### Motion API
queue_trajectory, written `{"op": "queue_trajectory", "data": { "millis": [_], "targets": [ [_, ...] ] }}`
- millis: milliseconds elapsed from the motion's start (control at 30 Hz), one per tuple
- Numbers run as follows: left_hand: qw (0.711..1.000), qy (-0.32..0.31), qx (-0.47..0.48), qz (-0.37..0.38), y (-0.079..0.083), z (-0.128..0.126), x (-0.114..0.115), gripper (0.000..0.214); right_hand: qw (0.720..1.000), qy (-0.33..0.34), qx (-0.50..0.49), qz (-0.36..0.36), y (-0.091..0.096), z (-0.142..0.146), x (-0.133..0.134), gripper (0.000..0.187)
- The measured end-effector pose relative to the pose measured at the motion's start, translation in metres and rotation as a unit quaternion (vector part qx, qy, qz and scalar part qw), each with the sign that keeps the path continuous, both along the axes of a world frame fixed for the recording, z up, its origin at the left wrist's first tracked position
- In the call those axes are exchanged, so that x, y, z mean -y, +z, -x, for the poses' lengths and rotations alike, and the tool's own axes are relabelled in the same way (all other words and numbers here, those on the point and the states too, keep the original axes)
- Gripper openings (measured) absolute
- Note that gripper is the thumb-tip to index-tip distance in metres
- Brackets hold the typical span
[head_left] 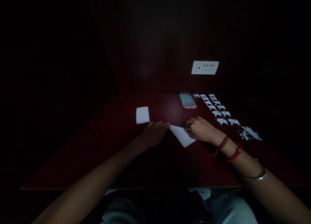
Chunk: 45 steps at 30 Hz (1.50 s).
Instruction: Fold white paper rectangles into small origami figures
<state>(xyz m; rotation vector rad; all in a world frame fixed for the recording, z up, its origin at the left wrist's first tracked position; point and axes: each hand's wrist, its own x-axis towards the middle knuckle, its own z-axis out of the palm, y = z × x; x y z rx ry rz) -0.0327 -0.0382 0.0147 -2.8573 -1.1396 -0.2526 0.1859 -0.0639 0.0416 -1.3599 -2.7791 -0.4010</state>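
A white sheet of paper (182, 136), folded to a triangle, lies on the dark red table with one corner pointing toward me. At its left corner, the fingertips of my left hand (156, 132) close on the paper. My right hand (201, 129), its fingers curled, presses the folded paper along the upper right edge and covers part of it. Beyond my left hand lies a flat white paper piece (142, 115), apart from the fingers.
Small folded paper shapes (220, 107) stand in two rows at the right. Nearer me is a pile of thin paper strips (250, 133). A partly blurred phone (188, 100) lies toward the back. A white socket plate (205, 67) is on the wall behind the table (97, 152).
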Motion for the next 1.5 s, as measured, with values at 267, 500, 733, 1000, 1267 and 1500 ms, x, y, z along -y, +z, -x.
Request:
{"op": "queue_trajectory", "data": {
  "millis": [267, 500, 733, 1000, 1267, 1500],
  "targets": [
    [0.998, 0.003, 0.051, -0.049, 0.002, -0.005, -0.008, 0.021, 0.985, -0.009, -0.169, 0.038, -0.007, -0.013, -0.005, 0.027],
    [0.996, -0.057, 0.07, -0.019, -0.001, -0.006, -0.009, 0.028, 0.967, -0.127, -0.219, 0.037, -0.018, -0.024, -0.016, 0.045],
    [0.987, -0.142, 0.068, 0.034, 0.001, -0.012, -0.003, 0.027, 0.885, -0.184, -0.406, 0.137, -0.03, -0.021, -0.031, 0.051],
    [0.986, -0.155, 0.056, 0.034, 0.003, -0.011, 0.0, 0.026, 0.883, -0.119, -0.417, 0.178, -0.02, -0.018, -0.026, 0.03],
    [0.989, -0.137, 0.053, 0.025, -0.004, -0.009, -0.006, 0.029, 0.958, 0.053, -0.264, 0.104, -0.011, -0.019, -0.018, 0.03],
    [0.99, -0.13, 0.038, 0.028, -0.003, -0.008, -0.008, 0.028, 0.954, 0.075, -0.269, 0.105, -0.014, -0.02, -0.019, 0.041]
  ]
}}
